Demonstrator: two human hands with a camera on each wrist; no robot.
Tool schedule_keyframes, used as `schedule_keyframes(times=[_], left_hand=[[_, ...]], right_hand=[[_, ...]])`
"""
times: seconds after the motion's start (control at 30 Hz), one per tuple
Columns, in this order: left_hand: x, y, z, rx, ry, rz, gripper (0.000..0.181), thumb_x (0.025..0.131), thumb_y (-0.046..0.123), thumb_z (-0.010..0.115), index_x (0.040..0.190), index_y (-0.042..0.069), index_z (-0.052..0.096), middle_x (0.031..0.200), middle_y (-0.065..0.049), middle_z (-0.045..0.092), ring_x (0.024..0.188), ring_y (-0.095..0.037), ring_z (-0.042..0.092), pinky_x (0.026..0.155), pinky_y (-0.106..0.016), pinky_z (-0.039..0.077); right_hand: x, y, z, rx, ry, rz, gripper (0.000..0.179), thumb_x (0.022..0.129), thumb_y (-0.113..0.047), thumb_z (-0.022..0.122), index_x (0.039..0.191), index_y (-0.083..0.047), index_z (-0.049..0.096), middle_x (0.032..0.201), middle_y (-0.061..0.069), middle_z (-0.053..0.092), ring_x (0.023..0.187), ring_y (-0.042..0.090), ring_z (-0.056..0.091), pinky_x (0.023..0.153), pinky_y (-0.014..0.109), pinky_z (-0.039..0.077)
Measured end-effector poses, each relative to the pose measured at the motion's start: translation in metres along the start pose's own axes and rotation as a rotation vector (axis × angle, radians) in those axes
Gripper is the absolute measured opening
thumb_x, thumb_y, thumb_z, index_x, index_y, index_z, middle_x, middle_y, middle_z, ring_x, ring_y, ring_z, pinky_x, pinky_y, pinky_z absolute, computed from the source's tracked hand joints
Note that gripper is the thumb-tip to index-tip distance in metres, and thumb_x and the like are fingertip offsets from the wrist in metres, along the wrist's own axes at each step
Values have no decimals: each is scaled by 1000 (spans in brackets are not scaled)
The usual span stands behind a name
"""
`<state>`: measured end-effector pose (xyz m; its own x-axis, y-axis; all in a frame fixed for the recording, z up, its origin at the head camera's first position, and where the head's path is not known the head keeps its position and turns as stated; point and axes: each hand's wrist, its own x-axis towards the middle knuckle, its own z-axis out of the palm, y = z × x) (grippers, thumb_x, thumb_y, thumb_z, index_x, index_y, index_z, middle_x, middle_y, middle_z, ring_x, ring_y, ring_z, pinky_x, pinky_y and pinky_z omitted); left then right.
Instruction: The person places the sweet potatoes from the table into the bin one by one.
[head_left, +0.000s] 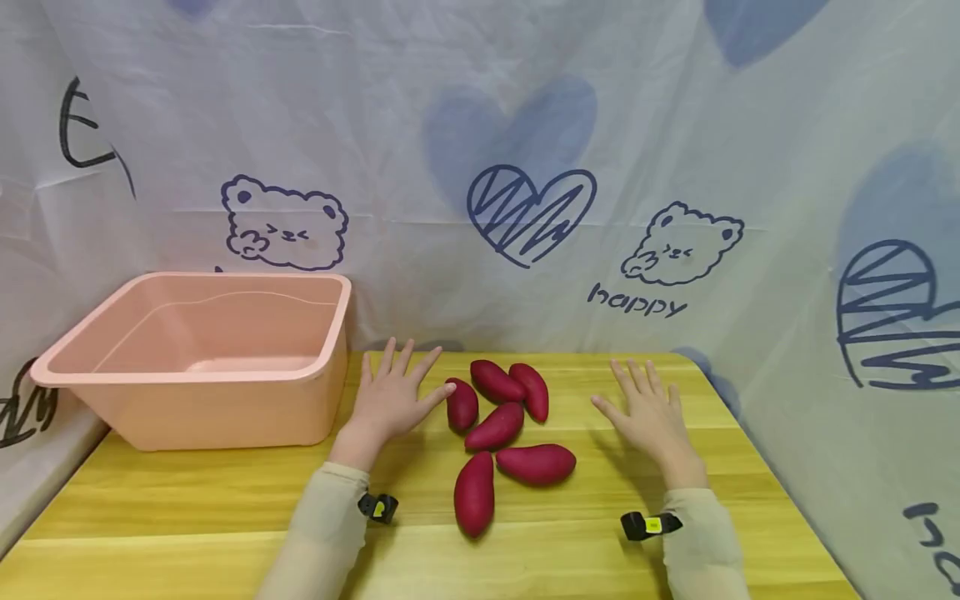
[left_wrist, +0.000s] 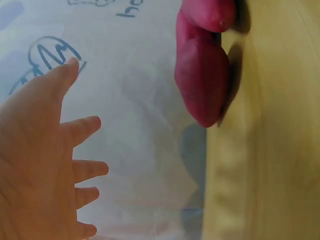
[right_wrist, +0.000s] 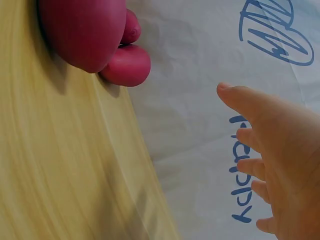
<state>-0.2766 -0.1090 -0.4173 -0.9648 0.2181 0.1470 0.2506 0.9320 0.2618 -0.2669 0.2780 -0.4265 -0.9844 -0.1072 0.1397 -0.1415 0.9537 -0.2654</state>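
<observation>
Several dark red sweet potatoes lie loose in the middle of the wooden table, among them one near the front (head_left: 474,494) and one pointing right (head_left: 536,464). My left hand (head_left: 390,403) hovers to their left with fingers spread, its thumb nearest the leftmost sweet potato (head_left: 462,406). Over on the right side, my right hand (head_left: 649,421) also has its fingers spread and holds nothing. In the left wrist view a sweet potato (left_wrist: 202,75) shows beyond the hand, apart from it. The right wrist view shows a large sweet potato (right_wrist: 85,30) away from the thumb.
A pink plastic basin (head_left: 232,412) stands on the table's left side, against the back. Behind the table (head_left: 600,558) hangs a pale cloth (head_left: 405,150) printed with hearts and bears. A black band with a camera sits on each wrist.
</observation>
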Motion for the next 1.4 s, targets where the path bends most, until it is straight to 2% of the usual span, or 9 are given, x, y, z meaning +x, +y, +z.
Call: schedule_keyframes(times=[0.27, 0.5, 0.67, 0.83, 1.07, 1.23, 1.4], left_hand=[[-17, 5, -25, 53, 116, 108, 71, 92, 73, 35, 152, 37, 31, 160, -14, 29, 151, -41, 15, 119, -65, 10], [-34, 3, -48, 118, 168, 147, 71, 91, 72, 39, 152, 37, 31, 160, -12, 29, 151, -39, 14, 119, -65, 6], [-45, -5, -60, 174, 218, 162, 71, 90, 71, 43, 151, 37, 32, 160, -11, 30, 152, -38, 12, 117, -68, 7], [-57, -15, -69, 206, 241, 152, 73, 89, 71, 45, 151, 37, 32, 161, -10, 27, 152, -37, 12, 117, -69, 5], [-71, -37, -79, 235, 280, 122, 73, 89, 70, 47, 152, 37, 29, 161, -12, 27, 150, -38, 16, 115, -71, 4], [-80, -52, -86, 219, 289, 84, 73, 91, 68, 46, 154, 38, 23, 162, -12, 24, 150, -39, 14, 114, -73, 1], [-90, -67, -92, 196, 301, 35, 70, 92, 65, 46, 153, 36, 27, 162, -14, 21, 150, -41, 13, 112, -75, 0]], right_hand=[[-2, -10, -5, 8, 21, -19, 80, 95, -65, 41, 157, -22, 17, 163, 17, 18, 151, 42, 3, 115, 71, 1], [0, -17, -8, -6, 43, -51, 79, 94, -66, 40, 158, -26, 14, 163, 15, 17, 152, 41, 6, 116, 69, 3], [1, -24, -10, -23, 65, -88, 78, 95, -64, 42, 157, -25, 17, 163, 15, 20, 151, 41, 9, 117, 68, 7], [1, -37, -10, -49, 98, -130, 76, 94, -62, 45, 156, -23, 23, 160, 15, 27, 150, 40, 14, 118, 66, 13], [-2, -53, -9, -70, 152, -212, 75, 92, -59, 53, 154, -24, 29, 158, 14, 33, 149, 38, 20, 118, 64, 17], [-5, -63, -8, -76, 178, -274, 76, 89, -57, 58, 153, -24, 32, 157, 13, 35, 148, 37, 24, 118, 61, 19], [-7, -74, -7, -66, 200, -354, 76, 87, -56, 61, 152, -25, 36, 156, 11, 38, 147, 36, 28, 119, 60, 20]])
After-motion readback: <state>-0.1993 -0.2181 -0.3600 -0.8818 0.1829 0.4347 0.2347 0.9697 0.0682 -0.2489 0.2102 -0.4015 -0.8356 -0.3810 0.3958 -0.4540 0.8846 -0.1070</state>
